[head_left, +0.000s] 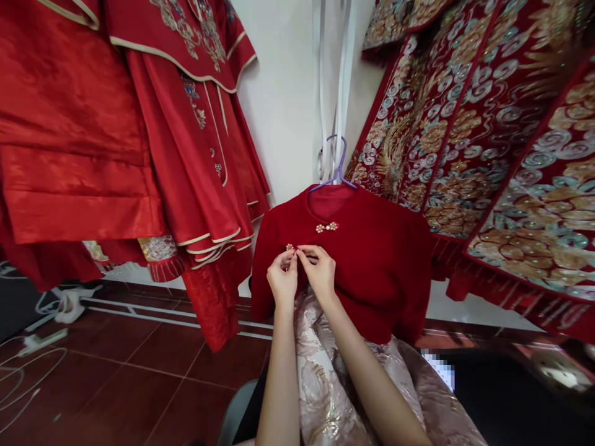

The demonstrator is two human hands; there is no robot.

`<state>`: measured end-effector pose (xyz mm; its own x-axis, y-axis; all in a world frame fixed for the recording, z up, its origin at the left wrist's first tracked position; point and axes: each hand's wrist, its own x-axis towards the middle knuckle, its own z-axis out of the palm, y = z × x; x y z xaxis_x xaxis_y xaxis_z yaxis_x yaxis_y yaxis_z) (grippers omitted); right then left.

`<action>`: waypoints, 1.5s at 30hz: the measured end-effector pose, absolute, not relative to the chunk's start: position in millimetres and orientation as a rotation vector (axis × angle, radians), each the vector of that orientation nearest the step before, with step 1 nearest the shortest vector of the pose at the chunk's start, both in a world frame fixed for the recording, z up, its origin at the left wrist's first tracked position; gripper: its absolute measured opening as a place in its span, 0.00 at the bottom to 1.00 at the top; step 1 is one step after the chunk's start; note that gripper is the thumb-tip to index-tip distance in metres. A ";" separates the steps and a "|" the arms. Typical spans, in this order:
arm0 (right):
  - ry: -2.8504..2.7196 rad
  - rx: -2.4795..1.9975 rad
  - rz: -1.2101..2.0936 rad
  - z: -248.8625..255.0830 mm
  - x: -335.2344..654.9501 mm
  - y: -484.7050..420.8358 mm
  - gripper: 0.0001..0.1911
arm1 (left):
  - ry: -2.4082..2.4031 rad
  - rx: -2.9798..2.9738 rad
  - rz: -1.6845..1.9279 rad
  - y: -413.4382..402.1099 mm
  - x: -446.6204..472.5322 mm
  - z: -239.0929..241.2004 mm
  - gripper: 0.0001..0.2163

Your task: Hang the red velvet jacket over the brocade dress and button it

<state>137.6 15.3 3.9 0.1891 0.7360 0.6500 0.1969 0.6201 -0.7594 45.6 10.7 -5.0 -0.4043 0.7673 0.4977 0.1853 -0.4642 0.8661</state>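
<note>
A dark red jacket hangs in front of me on a purple hanger. At its collar a beaded frog button joins the two front edges. Lower down, my left hand and my right hand meet, thumbs and forefingers pinched at a second frog button. Only its beaded end shows above my left fingertips; the rest is covered. A bit of red cloth or loop shows between my fingertips. Under my forearms lies shiny pale pink patterned fabric.
Red garments hang at the left, and heavily embroidered red ones at the right. White straps run down to the hanger. White shoes, a power strip and cables lie on the tiled floor. A dark surface is at lower right.
</note>
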 end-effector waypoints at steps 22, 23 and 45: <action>-1.372 -0.982 0.501 13.0 162.6 1.1 0.13 | 1.190 1.474 1.778 18.2 39.1 -4.1 0.12; -1.347 -1.023 0.516 12.0 171.4 -5.0 0.12 | 1.196 1.461 1.780 16.2 35.3 -4.1 0.10; -1.676 -1.254 0.912 -26.2 206.6 -29.4 0.08 | 1.547 1.666 1.139 6.8 -7.0 -37.8 0.09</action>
<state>206.6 -29.4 -26.2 -0.1549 0.9690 0.1927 0.3646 0.2373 -0.9004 -7.0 6.8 -37.8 -0.0422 0.9802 0.1934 0.4752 -0.1506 0.8669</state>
